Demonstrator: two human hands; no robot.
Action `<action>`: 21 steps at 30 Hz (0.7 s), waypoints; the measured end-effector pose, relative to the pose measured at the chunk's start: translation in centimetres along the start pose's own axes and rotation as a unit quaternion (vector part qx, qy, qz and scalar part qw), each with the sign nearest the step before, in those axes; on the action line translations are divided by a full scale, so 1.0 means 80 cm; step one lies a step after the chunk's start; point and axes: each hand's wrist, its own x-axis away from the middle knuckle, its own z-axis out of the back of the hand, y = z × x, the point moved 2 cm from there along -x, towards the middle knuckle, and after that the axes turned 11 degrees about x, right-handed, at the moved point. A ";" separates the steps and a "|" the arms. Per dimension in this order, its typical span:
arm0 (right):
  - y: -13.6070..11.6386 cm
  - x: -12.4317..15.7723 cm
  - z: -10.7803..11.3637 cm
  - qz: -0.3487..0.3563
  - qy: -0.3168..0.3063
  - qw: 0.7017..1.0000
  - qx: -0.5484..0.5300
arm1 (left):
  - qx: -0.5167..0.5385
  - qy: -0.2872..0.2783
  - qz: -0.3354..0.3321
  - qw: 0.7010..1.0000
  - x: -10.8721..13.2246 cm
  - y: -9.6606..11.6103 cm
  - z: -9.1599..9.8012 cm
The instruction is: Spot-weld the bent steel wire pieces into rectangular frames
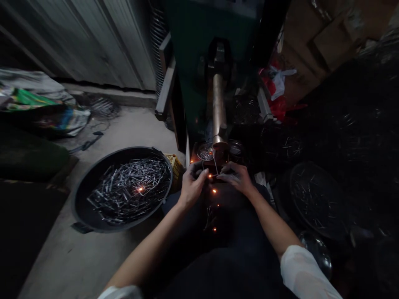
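Below the machine's thick copper-coloured arm [219,110], my two hands work close together. My left hand [192,182] is closed, thumb forward, on one side of a thin bent metal wire [215,162]. From the other side my right hand [237,176] pinches the same wire, its fingers pressed together. Glowing sparks [214,191] fly between the hands and fall over my lap. Just behind my left hand sits a small round dish [205,153] of small metal pieces. The wire's full shape is too dark and small to make out.
On my left a wide black basin [81,207] holds a heap of short metal rods [127,189], beside a yellow plastic crate [174,166]. A dark round container [314,199] with more rods stands at right, near a shiny metal bowl [318,253]. The green machine body [193,54] rises ahead.
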 end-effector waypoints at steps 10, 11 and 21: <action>0.014 -0.035 -0.002 -0.064 0.025 0.996 -0.059 | -0.009 0.011 -0.010 1.000 -0.050 0.013 -0.005; 0.014 -0.036 -0.002 -0.067 0.026 0.995 -0.062 | -0.008 0.011 -0.007 1.000 -0.051 0.013 -0.005; 0.018 -0.047 -0.011 -0.075 0.051 0.994 -0.069 | -0.003 -0.001 -0.032 0.999 -0.072 0.006 0.003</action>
